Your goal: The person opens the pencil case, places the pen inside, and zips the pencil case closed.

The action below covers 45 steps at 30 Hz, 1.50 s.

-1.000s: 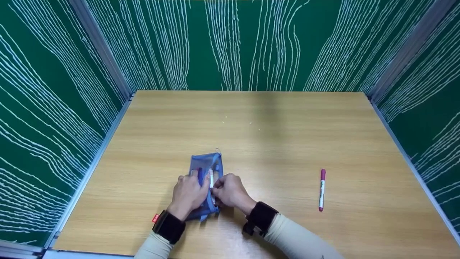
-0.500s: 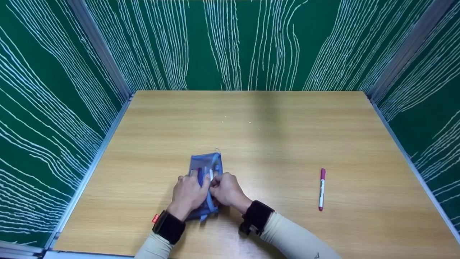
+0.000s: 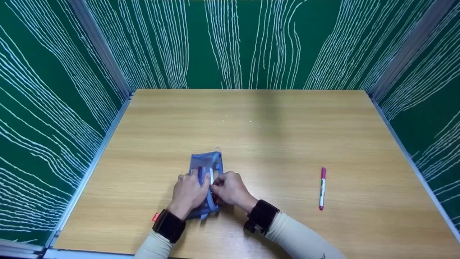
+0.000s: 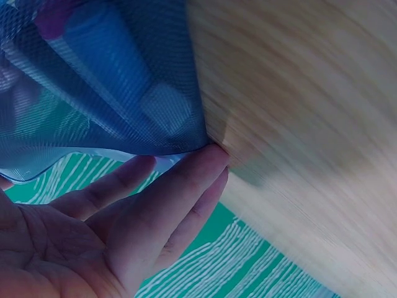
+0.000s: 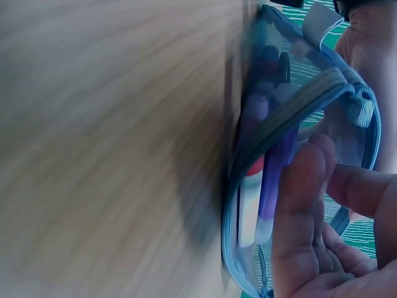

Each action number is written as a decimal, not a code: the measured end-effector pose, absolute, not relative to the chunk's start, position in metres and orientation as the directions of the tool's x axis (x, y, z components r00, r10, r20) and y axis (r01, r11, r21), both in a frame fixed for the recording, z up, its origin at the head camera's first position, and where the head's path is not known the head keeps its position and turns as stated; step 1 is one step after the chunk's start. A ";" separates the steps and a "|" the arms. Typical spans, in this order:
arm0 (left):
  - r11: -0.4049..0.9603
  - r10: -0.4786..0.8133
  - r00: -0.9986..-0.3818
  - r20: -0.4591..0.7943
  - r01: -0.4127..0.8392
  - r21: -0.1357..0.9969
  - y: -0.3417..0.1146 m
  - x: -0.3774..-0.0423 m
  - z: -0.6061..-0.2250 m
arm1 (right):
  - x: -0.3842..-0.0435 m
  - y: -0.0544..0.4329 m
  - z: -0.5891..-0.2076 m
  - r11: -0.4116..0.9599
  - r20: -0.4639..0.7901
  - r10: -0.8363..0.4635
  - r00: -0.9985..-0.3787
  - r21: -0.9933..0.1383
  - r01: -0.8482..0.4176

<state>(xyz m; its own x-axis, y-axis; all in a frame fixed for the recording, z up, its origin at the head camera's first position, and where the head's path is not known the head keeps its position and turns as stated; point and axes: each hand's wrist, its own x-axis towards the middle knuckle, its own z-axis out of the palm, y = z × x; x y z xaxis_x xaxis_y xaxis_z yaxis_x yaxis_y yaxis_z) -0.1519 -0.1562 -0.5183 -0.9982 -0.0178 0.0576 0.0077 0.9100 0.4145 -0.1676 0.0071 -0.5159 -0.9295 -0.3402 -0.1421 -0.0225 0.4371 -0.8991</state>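
Observation:
A blue mesh pencil case lies on the table with its zip opening towards my right hand. My left hand holds the case from its left side; in the left wrist view its fingers touch the mesh edge. Several markers are inside, among them a white marker with a red band and a purple marker. My right hand reaches to the opening beside a white marker. Its thumb and forefinger come together there; what lies between them is hidden.
A white marker with a magenta cap lies apart on the right of the wooden table. Green panels with white lines stand around the back and sides. Small pale specks lie towards the table's middle.
My right hand shifts slightly towards the case and back, staying at its opening. The left hand, the pencil case and the loose marker hold their places.

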 end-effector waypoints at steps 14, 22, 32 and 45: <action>0.912 -0.014 -0.999 0.049 0.007 0.411 -0.156 -0.152 -0.518 | -0.179 0.045 -0.514 0.565 -0.042 -0.266 -0.963 -0.816 -0.120; 0.905 -0.014 -0.998 0.065 0.015 0.424 -0.156 -0.151 -0.517 | -0.184 0.073 -0.507 0.674 0.011 -0.191 -0.982 -0.725 -0.139; 0.902 -0.009 -0.999 0.040 0.010 0.432 -0.155 -0.150 -0.518 | -0.187 0.109 -0.498 0.805 0.005 -0.107 -0.994 -0.587 -0.089; 0.904 -0.022 -1.000 0.015 -0.013 0.428 -0.156 -0.150 -0.519 | -0.191 0.151 -0.489 0.890 0.071 -0.104 -0.992 -0.438 -0.125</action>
<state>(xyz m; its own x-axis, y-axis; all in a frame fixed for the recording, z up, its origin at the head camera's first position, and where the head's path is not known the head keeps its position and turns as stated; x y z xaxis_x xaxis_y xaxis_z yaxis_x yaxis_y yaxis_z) -0.1504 -0.1556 -0.5185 -0.9996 -0.0216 0.0154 -0.0130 0.9036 0.4282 -0.1913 0.1512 -0.4889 -0.9920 -0.1039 0.0714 -0.1248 0.8904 -0.4378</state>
